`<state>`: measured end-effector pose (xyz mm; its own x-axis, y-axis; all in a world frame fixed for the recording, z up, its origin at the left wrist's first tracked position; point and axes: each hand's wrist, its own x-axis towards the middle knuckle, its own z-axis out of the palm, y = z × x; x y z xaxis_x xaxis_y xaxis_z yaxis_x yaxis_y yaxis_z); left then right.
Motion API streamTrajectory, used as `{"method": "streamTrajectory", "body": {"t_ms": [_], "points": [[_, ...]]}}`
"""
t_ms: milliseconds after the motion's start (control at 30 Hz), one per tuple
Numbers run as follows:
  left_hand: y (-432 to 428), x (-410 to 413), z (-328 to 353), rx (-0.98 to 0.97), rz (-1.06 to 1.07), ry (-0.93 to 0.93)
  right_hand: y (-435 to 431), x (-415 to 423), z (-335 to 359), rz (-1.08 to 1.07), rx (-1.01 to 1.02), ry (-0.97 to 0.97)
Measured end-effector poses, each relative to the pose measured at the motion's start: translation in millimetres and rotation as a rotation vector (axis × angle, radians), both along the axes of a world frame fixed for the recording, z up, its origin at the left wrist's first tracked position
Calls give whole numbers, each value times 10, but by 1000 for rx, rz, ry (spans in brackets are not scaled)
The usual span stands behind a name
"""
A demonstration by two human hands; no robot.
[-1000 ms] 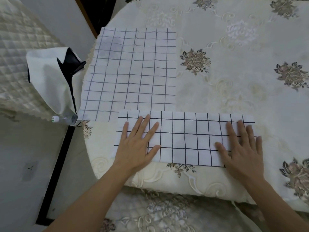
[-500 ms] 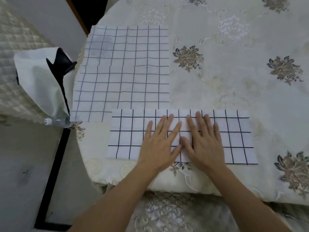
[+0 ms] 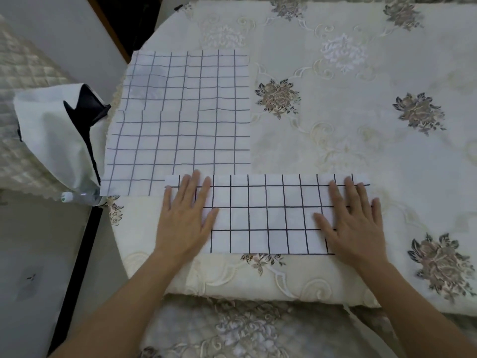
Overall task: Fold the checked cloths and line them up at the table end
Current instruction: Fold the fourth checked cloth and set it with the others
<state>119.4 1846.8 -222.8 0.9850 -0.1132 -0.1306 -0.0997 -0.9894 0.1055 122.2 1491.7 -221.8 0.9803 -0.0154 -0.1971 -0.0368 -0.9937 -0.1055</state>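
Note:
A white checked cloth folded into a long strip [image 3: 265, 215] lies near the table's front edge. My left hand [image 3: 185, 218] rests flat on its left end, fingers spread. My right hand [image 3: 351, 220] presses flat on its right end. Neither hand grips anything. Behind the strip, at the table's left end, lie flat folded checked cloths [image 3: 180, 120], one overlapping the other; the strip's top left corner overlaps the nearer one.
The table [image 3: 335, 120] wears a cream floral tablecloth. A white and black bag [image 3: 59, 135] with a plastic bottle [image 3: 77, 197] sits by the table's left edge. A quilted cover [image 3: 23, 73] lies far left. A chair seat [image 3: 227, 329] shows below the front edge.
Both hands slid outward from the middle of the strip to its two ends, smoothing it flat. The cloths behind stayed where they were.

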Motion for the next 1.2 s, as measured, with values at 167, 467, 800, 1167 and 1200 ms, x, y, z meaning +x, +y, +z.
{"method": "streamTrajectory", "body": {"t_ms": [167,467,800,1167,1200], "points": [[-629,-87,50,-66,-143,-1,519,36,38,100,47,-76],[114,-88,-44,-55,67,-18,-75,121,-25,52,6,-8],[89,-77,47,-66,73,65,-262,216,138,100,39,72],[-1014,544,861,-200,-495,53,-608,-280,905,-213,6,-219],[-1191,597,890,-236,-592,54,-597,-329,877,-233,6,-208]]}}
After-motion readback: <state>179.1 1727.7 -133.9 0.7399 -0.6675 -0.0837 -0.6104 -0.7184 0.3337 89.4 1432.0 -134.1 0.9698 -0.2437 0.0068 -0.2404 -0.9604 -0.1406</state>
